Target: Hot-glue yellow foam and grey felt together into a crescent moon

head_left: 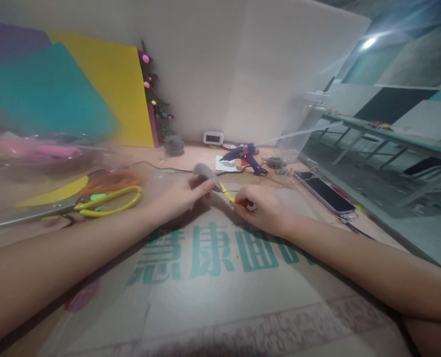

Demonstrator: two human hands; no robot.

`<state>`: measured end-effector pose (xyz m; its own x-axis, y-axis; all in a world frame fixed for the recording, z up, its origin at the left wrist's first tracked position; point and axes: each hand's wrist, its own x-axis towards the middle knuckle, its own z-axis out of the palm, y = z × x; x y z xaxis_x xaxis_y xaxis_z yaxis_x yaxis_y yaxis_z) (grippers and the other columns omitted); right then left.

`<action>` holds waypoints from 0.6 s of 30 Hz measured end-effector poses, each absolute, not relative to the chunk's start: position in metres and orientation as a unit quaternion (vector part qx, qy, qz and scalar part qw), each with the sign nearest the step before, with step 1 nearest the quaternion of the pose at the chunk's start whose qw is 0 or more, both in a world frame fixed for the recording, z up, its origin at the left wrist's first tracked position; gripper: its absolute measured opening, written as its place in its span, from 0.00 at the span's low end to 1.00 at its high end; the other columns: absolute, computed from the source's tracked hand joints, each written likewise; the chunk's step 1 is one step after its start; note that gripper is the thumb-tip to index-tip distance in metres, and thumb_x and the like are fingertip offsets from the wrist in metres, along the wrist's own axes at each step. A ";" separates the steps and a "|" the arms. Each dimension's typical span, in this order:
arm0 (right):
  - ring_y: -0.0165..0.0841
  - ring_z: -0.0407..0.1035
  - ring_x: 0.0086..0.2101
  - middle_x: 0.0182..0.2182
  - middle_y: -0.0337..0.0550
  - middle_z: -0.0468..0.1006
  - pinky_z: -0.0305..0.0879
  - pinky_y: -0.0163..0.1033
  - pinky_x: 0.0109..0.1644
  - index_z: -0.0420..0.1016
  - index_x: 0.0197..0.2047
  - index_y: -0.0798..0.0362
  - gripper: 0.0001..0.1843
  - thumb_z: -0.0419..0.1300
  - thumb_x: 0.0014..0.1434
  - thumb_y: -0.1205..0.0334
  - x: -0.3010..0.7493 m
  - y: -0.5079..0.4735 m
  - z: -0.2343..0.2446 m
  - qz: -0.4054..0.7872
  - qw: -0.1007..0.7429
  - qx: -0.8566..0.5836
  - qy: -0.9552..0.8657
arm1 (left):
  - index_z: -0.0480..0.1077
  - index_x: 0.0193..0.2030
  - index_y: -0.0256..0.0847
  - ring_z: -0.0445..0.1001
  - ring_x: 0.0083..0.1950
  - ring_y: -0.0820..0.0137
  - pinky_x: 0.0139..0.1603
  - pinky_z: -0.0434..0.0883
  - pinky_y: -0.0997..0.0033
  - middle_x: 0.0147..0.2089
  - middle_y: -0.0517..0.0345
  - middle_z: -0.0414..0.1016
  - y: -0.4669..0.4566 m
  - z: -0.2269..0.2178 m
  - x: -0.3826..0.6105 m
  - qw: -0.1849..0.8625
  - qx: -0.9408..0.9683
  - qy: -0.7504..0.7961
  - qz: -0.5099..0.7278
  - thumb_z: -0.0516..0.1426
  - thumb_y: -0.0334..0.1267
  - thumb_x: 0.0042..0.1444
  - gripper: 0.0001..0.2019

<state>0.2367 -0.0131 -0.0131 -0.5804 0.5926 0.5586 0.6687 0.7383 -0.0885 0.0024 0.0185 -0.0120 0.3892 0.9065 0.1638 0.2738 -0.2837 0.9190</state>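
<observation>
My left hand [189, 198] pinches a grey, rounded, soft-looking piece [204, 171] between thumb and fingers. From the lower end of that piece a narrow yellow strip [227, 192] runs toward my right hand [259, 206], whose curled fingertips grip its other end. A thin dark line, perhaps wire, shows between the two hands; its ends are hidden by the fingers. Both hands are just above a pale sheet [213, 302] printed with green characters. Behind them a blue glue gun [248, 153] with a red light rests over a small white card [224, 163].
Scissors with a yellow handle [111, 201] lie left, beside orange handles [120, 181] and a yellow cut piece [53, 193]. A phone [326, 193] lies at right by the table edge. A small clock [213, 138] and dark pot [174, 145] stand at the back.
</observation>
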 end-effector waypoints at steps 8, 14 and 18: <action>0.32 0.67 0.29 0.28 0.41 0.76 0.57 0.37 0.32 0.72 0.37 0.51 0.10 0.54 0.66 0.57 0.232 -0.017 -0.007 -0.048 0.222 -0.304 -0.925 | 0.75 0.35 0.39 0.69 0.28 0.70 0.26 0.63 0.74 0.28 0.58 0.73 0.021 -0.016 0.004 0.446 0.665 0.436 0.412 0.58 0.54 0.55 0.18; 0.31 0.63 0.28 0.30 0.41 0.72 0.59 0.37 0.33 0.68 0.36 0.52 0.10 0.56 0.65 0.55 0.235 -0.017 -0.007 -0.014 0.326 -0.342 -0.881 | 0.74 0.31 0.39 0.70 0.29 0.69 0.27 0.63 0.74 0.29 0.58 0.75 0.020 -0.008 0.002 0.398 0.674 0.477 0.399 0.59 0.52 0.55 0.17; 0.30 0.63 0.28 0.28 0.40 0.70 0.59 0.37 0.33 0.72 0.36 0.53 0.10 0.55 0.66 0.57 0.236 -0.009 -0.009 0.017 0.360 -0.397 -0.844 | 0.75 0.32 0.41 0.72 0.31 0.67 0.27 0.64 0.74 0.30 0.56 0.77 0.020 -0.013 0.003 0.446 0.667 0.440 0.402 0.61 0.52 0.53 0.15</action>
<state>0.2355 -0.0089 -0.0087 -0.4258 0.6823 0.5943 0.6584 0.6841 -0.3138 0.0033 0.0197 -0.0135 0.2894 0.9464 0.1437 0.2286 -0.2141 0.9497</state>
